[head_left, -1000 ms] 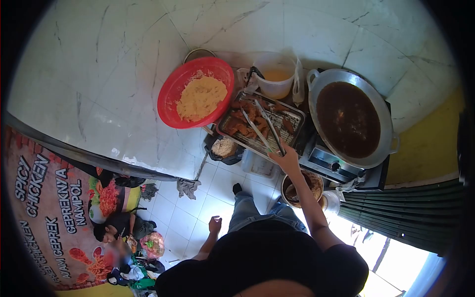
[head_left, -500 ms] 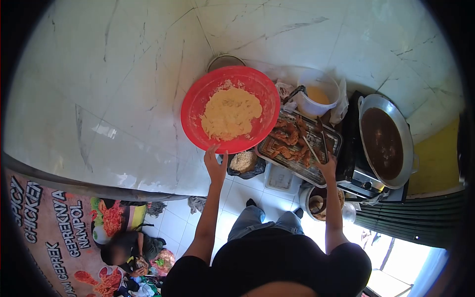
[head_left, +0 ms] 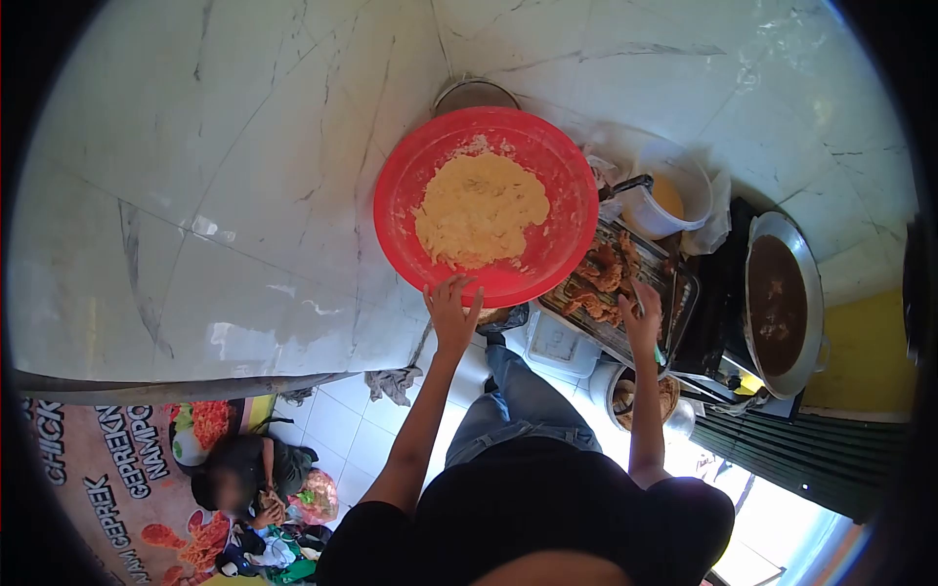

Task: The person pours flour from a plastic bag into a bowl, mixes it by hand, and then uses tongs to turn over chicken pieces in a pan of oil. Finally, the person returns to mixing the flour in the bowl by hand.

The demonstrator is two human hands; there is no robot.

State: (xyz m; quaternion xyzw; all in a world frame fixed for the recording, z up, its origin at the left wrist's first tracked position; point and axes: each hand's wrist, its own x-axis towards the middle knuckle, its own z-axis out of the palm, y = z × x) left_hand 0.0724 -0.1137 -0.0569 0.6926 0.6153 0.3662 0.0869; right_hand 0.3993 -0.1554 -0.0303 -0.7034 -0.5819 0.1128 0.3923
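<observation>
A wide red basin (head_left: pixel 578 195) holds a heap of pale yellow flour mix (head_left: pixel 479 210). My left hand (head_left: pixel 453 311) is at its near rim, with the fingers curled over the edge. To the right, my right hand (head_left: pixel 642 320) is closed around metal tongs (head_left: pixel 636 291), mostly hidden by the hand. Its fingers are over a metal tray (head_left: pixel 676 317) that bears several pieces of browned fried chicken (head_left: pixel 606 269). Part of the tray lies under the basin's right side.
A wok of dark oil (head_left: pixel 777 303) sits on a stove at the right. Behind the tray stands a clear tub (head_left: pixel 674 186) with yellow liquid. A lidded plastic box (head_left: pixel 562 347) and a bucket (head_left: pixel 625 396) are lower down. Another person (head_left: pixel 244 474) sits at lower left beside a banner.
My view has shifted, and the basin appears nearer and further right. My left fingers reach further over its rim. The tongs, spread in plain sight before, are now mostly hidden by my right hand.
</observation>
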